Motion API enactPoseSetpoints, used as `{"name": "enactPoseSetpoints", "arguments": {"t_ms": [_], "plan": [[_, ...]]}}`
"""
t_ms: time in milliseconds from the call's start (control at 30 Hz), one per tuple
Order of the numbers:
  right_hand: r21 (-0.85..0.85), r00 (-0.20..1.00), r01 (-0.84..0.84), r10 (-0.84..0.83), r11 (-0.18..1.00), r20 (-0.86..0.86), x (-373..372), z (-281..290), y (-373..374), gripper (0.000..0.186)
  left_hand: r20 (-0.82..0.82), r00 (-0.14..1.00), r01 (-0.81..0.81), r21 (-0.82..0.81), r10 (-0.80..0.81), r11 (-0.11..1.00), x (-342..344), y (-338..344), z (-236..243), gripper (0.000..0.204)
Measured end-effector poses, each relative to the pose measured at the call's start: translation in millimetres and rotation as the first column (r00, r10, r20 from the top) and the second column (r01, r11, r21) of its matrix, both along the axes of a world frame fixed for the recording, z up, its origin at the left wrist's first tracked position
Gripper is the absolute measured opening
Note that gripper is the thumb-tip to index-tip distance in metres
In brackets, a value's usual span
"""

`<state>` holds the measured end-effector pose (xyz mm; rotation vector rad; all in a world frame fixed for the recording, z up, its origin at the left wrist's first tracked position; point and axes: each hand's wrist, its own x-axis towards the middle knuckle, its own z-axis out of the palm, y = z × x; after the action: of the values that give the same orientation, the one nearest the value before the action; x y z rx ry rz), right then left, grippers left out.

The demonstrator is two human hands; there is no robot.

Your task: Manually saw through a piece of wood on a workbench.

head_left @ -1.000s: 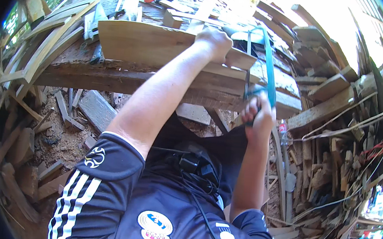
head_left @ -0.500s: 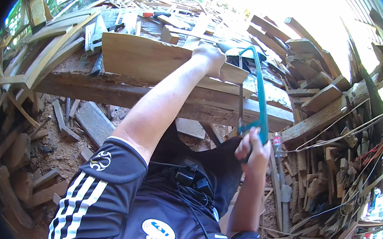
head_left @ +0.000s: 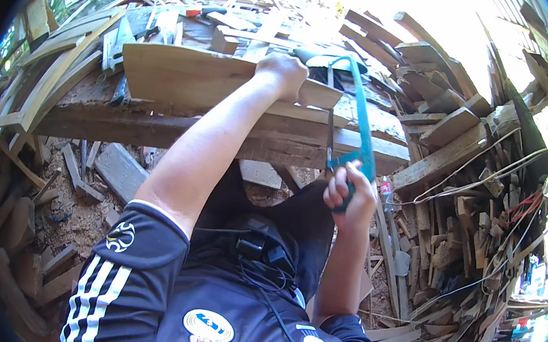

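The board (head_left: 177,76) lies lengthwise along the front edge of the bench (head_left: 94,124), its right end short of the bench's front right corner. The left hand (head_left: 283,76) is closed in a fist over its upper edge toward that right end, apparently bearing down. The right hand (head_left: 354,192) has its fingers wrapped round the handle of the green saw (head_left: 363,120), just off the bench's front edge; the blade (head_left: 330,130) runs upright at the board's right end. The board appears to be in one piece, so the cut looks unfinished; how deep it goes, and how much is left to saw, cannot be told. Farther back on the bench sit a wood block (head_left: 224,42) and, toward the rear edge, a red-and-dark tool (head_left: 200,12). A grey plank (head_left: 121,168) lies below the front edge, and scrap wood (head_left: 458,241) is heaped beyond the right end.
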<state>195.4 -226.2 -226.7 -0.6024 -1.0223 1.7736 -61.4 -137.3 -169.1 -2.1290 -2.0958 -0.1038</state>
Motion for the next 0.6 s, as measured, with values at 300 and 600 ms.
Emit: {"name": "enactPoseSetpoints", "arguments": {"t_ms": [300, 600], "plan": [[0.005, 0.999, 0.031, -0.031, 1.0, -0.022, -19, -14, 48, 0.008, 0.009, 1.0, 0.013, -0.032, -0.012, 0.999, 4, -1, 6, 0.063], [0.1, 0.984, 0.08, -0.094, 0.992, 0.152, -11, -11, 32, 0.008, -0.018, 0.999, 0.04, 0.03, -0.04, 0.999, 7, 6, 3, 0.067]]}}
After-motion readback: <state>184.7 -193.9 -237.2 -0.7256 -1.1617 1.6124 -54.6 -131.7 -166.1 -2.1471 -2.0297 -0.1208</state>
